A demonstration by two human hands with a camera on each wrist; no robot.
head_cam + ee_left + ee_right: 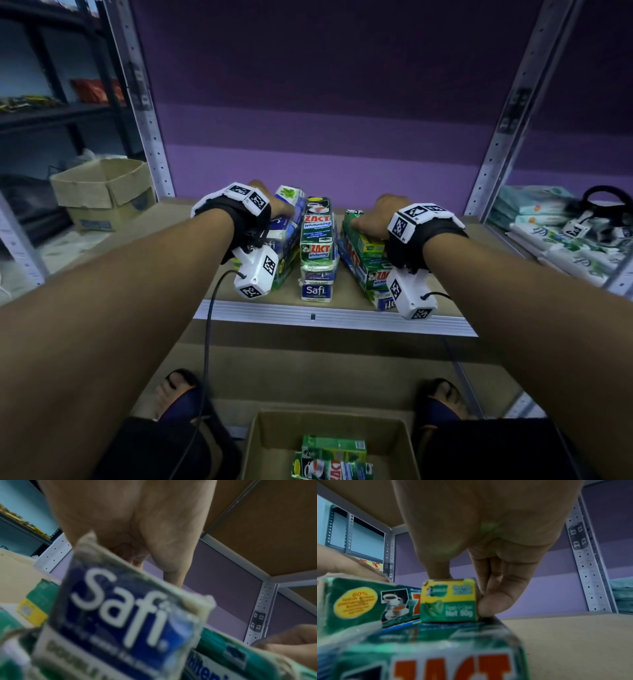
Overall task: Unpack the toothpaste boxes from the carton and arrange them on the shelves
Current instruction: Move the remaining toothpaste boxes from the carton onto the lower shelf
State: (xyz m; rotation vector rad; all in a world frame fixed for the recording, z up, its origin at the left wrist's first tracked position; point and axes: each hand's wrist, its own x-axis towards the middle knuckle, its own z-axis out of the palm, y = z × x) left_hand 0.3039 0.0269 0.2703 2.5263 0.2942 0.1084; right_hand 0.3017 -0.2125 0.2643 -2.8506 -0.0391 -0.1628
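Toothpaste boxes (317,240) stacked on shelf (329,317)

Left hand (274,205) fingers hidden behind the wrist strap and the left stack of boxes (286,236); grip unclear. Blue box (126,615) blurred in left wrist view, small print unreadable. Right stack (364,260) half covered by the right hand (376,216) and wrist camera. Carton (267,442) cut off at 6 o'clock. Packets (96,90) at 10 o'clock too dim to tell.
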